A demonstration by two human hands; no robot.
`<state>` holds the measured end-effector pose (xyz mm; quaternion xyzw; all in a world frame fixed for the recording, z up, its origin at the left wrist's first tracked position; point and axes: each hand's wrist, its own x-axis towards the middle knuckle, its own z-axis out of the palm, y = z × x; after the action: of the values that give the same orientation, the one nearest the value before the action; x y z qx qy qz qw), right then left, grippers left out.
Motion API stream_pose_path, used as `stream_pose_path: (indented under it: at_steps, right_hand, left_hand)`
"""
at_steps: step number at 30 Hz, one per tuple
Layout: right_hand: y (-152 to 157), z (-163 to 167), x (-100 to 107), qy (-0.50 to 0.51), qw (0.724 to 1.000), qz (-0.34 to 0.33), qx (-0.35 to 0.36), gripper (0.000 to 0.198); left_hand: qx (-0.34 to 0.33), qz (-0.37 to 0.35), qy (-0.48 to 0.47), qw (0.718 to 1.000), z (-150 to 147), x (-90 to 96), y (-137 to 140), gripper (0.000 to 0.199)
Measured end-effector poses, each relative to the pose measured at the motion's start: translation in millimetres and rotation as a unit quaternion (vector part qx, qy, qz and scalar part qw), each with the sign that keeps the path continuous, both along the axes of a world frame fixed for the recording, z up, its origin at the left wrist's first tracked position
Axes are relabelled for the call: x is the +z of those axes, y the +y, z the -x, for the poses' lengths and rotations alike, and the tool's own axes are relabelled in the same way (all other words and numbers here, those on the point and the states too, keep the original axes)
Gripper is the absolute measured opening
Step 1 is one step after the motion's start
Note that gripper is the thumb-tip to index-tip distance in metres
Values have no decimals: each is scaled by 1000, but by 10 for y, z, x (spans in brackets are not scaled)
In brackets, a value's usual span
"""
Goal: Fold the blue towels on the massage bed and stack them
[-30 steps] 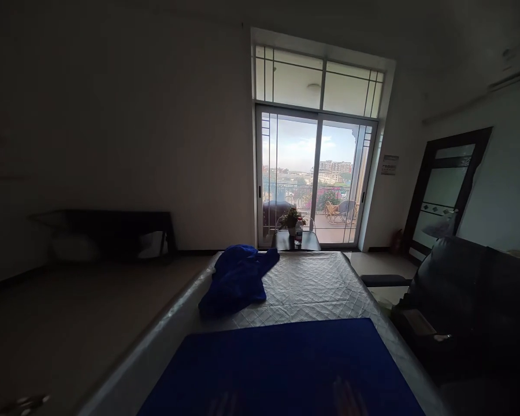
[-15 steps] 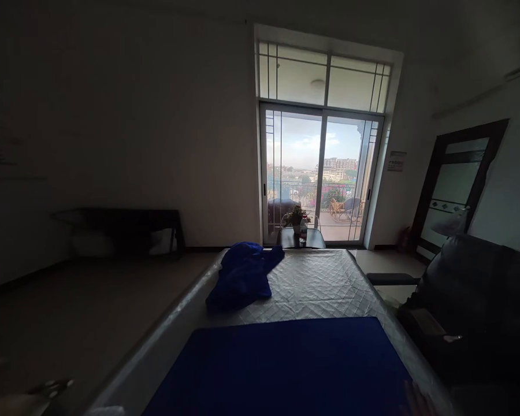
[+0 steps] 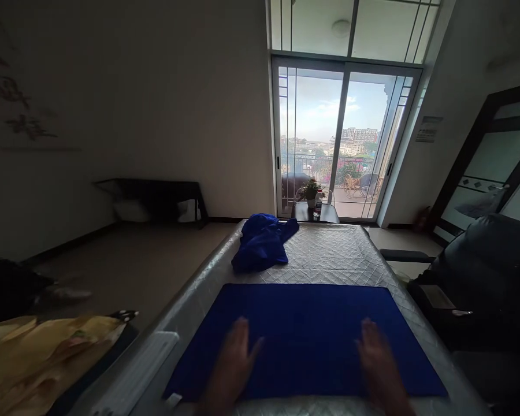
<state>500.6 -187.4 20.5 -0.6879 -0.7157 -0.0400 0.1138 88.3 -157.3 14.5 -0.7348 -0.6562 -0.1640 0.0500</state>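
A dark blue rectangular cloth (image 3: 307,341) lies spread flat on the silvery quilted table cover (image 3: 329,245), with a small white tag at its near left corner. Over its left part is my left hand (image 3: 234,358), fingers stretched out and thumb apart. My right hand (image 3: 377,358) is over the right part, its fingers also extended. Both hands hold nothing and are blurred by motion; whether they touch the cloth I cannot tell. Beyond the cloth sits a crumpled blue piece of fabric (image 3: 262,245) at the far left of the table.
A white slatted strip (image 3: 136,375) lies along the table's left edge. Yellowish fabric or bags (image 3: 43,358) are at the lower left. A dark armchair (image 3: 494,271) stands close on the right. Past the far edge, a small table (image 3: 314,214) holds a plant (image 3: 312,192) and a bottle.
The view has tilted down and turned left. Both my hands now reach forward over the blue cloth; before, only part of the right showed clearly at its edge. The crumpled fabric stays put.
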Motion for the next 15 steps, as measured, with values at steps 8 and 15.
stream_pose_path:
  at_steps: [8,15]
  right_hand:
    - [455,1258,348,64,983,104,139,67]
    - [392,264,60,25,995,74,66,69]
  left_hand:
    - [-274,46,-23,960,-1096,124,265,65]
    - [-55,76,-9,996,166,-57,279,72]
